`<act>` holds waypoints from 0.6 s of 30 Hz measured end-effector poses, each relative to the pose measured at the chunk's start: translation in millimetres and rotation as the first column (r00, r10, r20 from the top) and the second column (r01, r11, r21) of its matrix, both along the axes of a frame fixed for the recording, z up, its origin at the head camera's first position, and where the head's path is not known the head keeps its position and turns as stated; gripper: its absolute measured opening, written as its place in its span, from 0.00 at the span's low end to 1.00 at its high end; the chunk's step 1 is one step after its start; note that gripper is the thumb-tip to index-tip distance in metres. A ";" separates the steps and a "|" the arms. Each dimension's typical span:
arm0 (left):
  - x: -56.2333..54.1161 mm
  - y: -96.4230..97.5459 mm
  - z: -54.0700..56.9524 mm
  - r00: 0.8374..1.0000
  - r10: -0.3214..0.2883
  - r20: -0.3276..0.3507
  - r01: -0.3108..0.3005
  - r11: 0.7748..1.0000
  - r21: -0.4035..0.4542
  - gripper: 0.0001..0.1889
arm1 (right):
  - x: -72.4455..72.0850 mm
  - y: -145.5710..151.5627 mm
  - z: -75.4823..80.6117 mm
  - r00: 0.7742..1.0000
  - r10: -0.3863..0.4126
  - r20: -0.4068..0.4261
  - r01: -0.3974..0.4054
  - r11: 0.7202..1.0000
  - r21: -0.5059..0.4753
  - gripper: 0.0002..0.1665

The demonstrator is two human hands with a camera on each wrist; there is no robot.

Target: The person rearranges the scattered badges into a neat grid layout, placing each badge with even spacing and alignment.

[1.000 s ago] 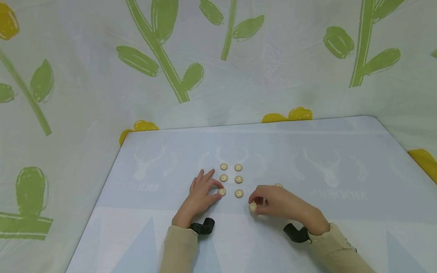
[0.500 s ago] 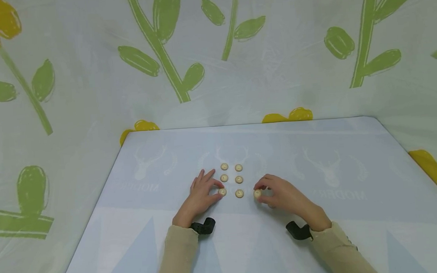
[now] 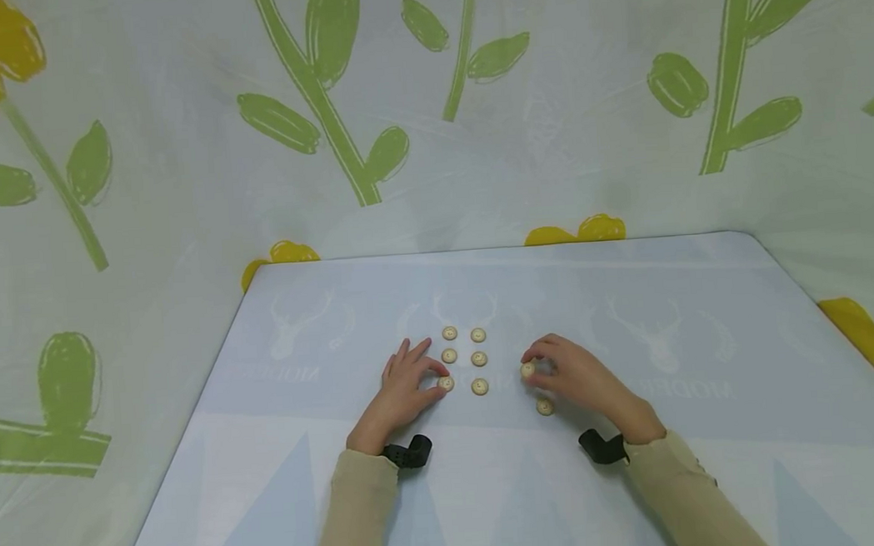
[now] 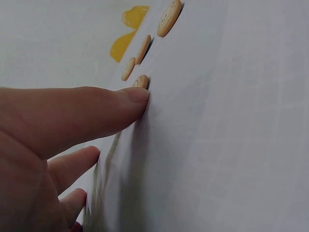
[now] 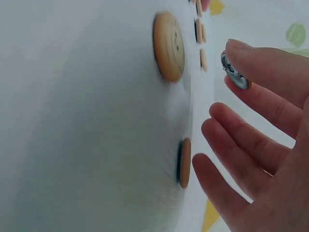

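Observation:
My left hand (image 3: 402, 389) rests on the table, its thumb and index finger pinching a pale round wooden button (image 3: 446, 383) at the edge. In the left wrist view, the thumb covers part of that button (image 4: 140, 81). My right hand (image 3: 574, 375) holds another button (image 3: 527, 371) between thumb and index finger, raised off the table. A shiny grey side of this held button (image 5: 235, 72) faces the right wrist camera, and the other fingers are spread. Under the right hand lies a loose button (image 3: 545, 406), and one more button (image 5: 185, 163) sits below the fingertips.
Several like buttons lie in two columns between the hands, among them a front one (image 3: 480, 386) and a back one (image 3: 450, 333). The pale table (image 3: 466, 497) bears faint deer-head prints. Behind it hangs a white cloth (image 3: 573, 156) with flowers and green leaves.
My right hand has moved away and to the right with its button, uncovering a loose button on the table below it. The left hand stays on its button.

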State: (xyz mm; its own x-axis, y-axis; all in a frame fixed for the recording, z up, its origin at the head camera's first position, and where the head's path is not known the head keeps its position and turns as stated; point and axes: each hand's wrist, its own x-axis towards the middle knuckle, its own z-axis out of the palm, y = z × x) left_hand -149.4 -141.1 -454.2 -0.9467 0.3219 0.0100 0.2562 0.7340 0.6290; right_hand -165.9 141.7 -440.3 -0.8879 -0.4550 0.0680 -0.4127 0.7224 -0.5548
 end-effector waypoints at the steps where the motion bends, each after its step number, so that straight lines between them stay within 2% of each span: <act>1: -0.1 0.0 -0.2 1.000 0.001 0.001 -0.001 1.000 -0.002 0.07 | -1.8 0.5 -0.1 1.000 -0.006 0.010 0.006 1.000 -0.001 0.11; 8: 0.2 -0.5 -0.2 1.000 0.006 -0.004 -0.006 1.000 -0.004 0.07 | -13.1 0.2 1.7 0.997 0.014 0.079 -0.013 1.000 -0.006 0.12; 18: -0.4 -1.1 -1.5 1.000 0.002 -0.001 -0.002 1.000 -0.001 0.07 | -26.0 -4.3 0.4 0.994 0.037 0.100 -0.041 0.998 0.040 0.13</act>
State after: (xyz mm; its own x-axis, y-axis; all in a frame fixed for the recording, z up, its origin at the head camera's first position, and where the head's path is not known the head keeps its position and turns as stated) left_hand -149.8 -142.2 -455.7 -0.9475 0.3196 0.0105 0.2549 0.7349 0.6284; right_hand -191.9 137.5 -439.9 -0.8709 -0.4899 -0.0397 -0.3851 0.7304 -0.5642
